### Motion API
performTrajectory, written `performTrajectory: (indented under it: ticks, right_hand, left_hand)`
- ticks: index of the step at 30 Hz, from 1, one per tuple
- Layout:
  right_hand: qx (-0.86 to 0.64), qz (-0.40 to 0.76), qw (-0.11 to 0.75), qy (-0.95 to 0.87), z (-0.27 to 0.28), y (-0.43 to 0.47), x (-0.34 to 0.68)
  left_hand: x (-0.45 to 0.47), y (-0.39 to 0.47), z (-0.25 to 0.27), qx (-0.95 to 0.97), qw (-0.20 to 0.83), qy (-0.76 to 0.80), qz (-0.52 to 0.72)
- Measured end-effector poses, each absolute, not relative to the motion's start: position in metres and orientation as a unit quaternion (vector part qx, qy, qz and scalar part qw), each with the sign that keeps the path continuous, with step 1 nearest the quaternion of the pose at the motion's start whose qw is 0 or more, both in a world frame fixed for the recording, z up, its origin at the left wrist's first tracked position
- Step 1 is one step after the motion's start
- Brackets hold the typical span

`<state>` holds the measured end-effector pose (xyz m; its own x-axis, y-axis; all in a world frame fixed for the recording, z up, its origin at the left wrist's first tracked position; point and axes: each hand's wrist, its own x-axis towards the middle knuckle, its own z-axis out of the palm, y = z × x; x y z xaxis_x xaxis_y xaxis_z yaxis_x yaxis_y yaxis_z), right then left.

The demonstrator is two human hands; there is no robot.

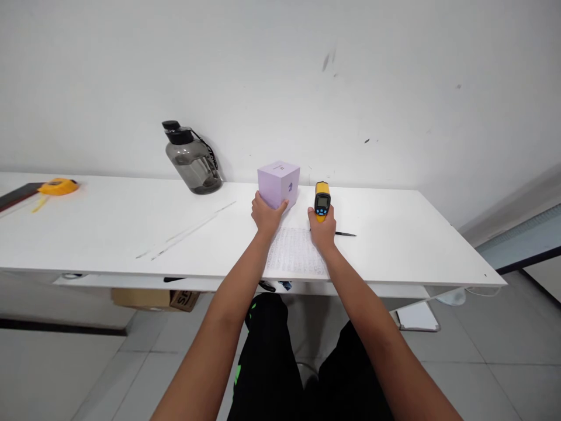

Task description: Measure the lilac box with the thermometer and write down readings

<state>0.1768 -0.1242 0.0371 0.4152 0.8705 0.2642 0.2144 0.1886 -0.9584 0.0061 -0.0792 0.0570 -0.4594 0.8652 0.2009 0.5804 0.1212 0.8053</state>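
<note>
My left hand (266, 214) grips the near side of a lilac box (279, 182), thumb on one face and fingers round the other. The box has a small dark mark on its right face and stands on the white table (188, 231). In my right hand (323, 230) is a yellow and black infrared thermometer (322, 200), its small screen and blue buttons towards me. Between my forearms lies a sheet of paper (294, 251) covered in writing. A black pen (346, 234) rests beside my right hand, partly hidden by it.
A grey water bottle (193, 164) with a black lid stands left of the box, near the wall. Far left are a yellow tape measure (59, 186) and a dark flat object (20, 196). A cardboard box (153, 299) shows below the table. The wall rises behind the table's back edge.
</note>
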Motion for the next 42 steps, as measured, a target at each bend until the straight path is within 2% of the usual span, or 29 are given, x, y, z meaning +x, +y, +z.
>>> performTrajectory:
  ticks: [5,42]
  right_hand:
    - [-0.583,0.259,0.604,-0.477,0.0363,-0.1244,0.1765]
    - [-0.592,0.255,0.571,-0.509,0.0358,-0.1255,0.1787]
  left_hand:
    - [0.0042,-0.0781,0.0579,0.499,0.193,0.740,0.407]
    - [0.0066,-0.0813,0.0605,0.493,0.194,0.740,0.414]
